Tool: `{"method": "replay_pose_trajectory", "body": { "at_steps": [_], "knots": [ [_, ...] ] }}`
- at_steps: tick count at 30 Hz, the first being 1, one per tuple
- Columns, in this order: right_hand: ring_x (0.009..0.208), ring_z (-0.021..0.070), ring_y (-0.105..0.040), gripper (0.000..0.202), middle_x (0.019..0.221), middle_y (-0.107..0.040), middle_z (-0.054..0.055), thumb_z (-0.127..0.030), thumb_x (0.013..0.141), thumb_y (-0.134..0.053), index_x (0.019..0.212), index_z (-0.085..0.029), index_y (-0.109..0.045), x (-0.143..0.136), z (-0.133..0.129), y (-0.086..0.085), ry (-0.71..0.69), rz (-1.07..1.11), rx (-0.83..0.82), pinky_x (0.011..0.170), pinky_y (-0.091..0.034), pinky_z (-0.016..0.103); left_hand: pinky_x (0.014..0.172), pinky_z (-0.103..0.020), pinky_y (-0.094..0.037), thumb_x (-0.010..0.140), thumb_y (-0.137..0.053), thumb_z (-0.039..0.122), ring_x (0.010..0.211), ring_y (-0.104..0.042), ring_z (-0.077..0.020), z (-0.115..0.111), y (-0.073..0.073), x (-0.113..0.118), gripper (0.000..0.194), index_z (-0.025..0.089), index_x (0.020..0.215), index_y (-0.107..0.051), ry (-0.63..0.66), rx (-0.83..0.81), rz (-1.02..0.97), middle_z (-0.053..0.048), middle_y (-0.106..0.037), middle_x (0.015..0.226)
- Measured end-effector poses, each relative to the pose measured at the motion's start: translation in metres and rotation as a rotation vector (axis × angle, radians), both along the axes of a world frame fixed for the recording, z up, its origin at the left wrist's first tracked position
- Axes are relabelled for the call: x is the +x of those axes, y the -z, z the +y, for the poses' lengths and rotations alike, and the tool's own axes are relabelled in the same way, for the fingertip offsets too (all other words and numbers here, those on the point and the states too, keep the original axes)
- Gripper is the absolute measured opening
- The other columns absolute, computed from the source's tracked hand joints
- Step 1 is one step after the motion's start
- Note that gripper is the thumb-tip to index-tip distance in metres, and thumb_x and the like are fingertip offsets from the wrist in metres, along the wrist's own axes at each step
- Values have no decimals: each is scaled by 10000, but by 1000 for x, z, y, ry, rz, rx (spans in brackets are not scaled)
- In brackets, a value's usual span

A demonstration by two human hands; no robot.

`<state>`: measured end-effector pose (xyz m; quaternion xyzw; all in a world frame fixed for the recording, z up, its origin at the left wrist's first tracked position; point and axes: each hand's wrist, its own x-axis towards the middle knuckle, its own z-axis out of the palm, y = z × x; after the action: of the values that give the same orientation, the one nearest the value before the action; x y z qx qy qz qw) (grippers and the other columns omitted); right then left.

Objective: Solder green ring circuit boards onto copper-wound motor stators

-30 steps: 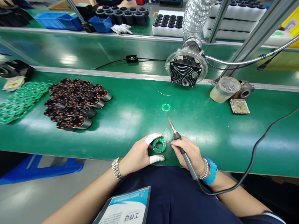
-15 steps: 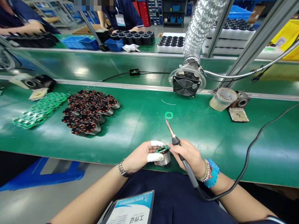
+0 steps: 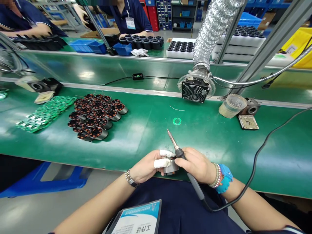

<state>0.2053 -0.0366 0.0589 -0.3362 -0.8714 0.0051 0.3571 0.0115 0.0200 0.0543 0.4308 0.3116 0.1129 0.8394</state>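
Observation:
My left hand [image 3: 148, 165], with white covers on its thumb and a finger, is closed around a small metal motor stator [image 3: 171, 168] near the table's front edge. The stator's top is mostly hidden by fingers and the iron. My right hand [image 3: 198, 164] grips a soldering iron [image 3: 179, 152] by its dark handle, the tip pointing up and away to the left, clear of the stator. The right fingers are right beside the stator; whether they touch it I cannot tell. Beyond the iron's tip a green ring-shaped circuit board [image 3: 177, 121] lies on the table.
Several stators [image 3: 97, 113] stand grouped at left beside a pile of green boards [image 3: 46, 113]. A fan [image 3: 195, 92] on a foil duct hangs behind. At right are a plastic cup [image 3: 232, 105] and a sponge tray [image 3: 248, 122]. The iron's cable [image 3: 255, 165] crosses the right side.
The soldering iron's tip has swung slightly left and nearer to me. The stator has tilted, so its green top shows less. My right hand has turned over it a little.

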Motion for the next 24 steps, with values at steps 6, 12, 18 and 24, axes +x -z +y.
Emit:
{"method": "replay_pose_trajectory", "body": {
  "at_steps": [6,12,18,24],
  "knots": [
    [690,141,-554,255,770,-568,38,-83,842,-446,1077,-181,-460,-11,-8,15,212,289,-181,627,-507,268,632,-225,-502,642,-724,246,725,-588,-123,-8,-1,2,345,142,938,-579,-84,180,42,-28,-634,851],
    [645,112,-640,276,742,-640,-7,-115,798,-528,1052,-208,-466,-33,-17,15,482,542,-321,648,-525,211,738,-332,-536,650,-725,329,830,-636,-196,-10,14,-1,493,174,1073,-524,-150,604,260,-78,-625,1027],
    [760,139,-659,250,814,-658,18,-102,792,-570,1001,-212,-488,-26,-20,26,524,547,-295,727,-531,237,854,-378,-499,693,-697,348,971,-603,-232,-5,26,-7,449,185,1082,-544,-52,1134,433,-90,-626,1064],
    [817,138,-662,243,895,-667,30,-96,812,-529,1022,-211,-485,-21,-19,39,445,525,-431,757,-528,237,869,-390,-492,685,-691,415,1009,-588,-242,-4,23,-9,620,164,1203,-460,25,1242,491,-120,-598,1129]
  ]
}}
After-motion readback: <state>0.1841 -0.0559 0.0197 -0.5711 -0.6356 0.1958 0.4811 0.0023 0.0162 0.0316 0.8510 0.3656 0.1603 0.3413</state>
